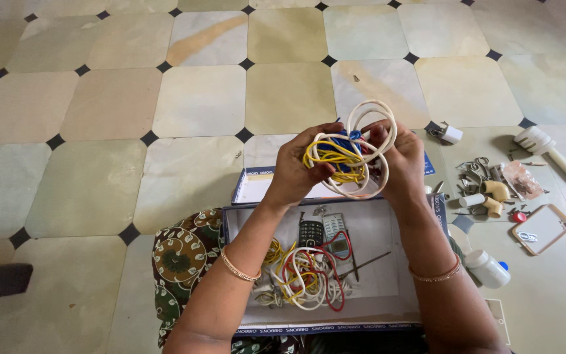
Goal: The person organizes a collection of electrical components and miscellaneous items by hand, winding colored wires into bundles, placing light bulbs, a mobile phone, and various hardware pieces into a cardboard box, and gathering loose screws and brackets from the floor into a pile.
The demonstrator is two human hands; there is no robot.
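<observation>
You hold a bundle of wires up in the air, over the far end of an open cardboard box. The bundle is a round tangle, so it has no real long side; its big white loops stand up and lean a little to the right, and the yellow and blue wires sit in the middle. Your left hand is curled on the left side of the bundle, with the fingers bent around the yellow wires. Your right hand is on the right side, and its fingers poke through the white loops and pinch them. So both hands are closed on the bundle, which sits between them. Down in the box lies another heap of red, white and yellow wires, with two small phones just past it and a thin metal rod beside it. The box lid lies flat behind the box. On the tiled floor to your right are pipe elbows, a white bottle and a small framed board. Nothing is between your hands and the box.
</observation>
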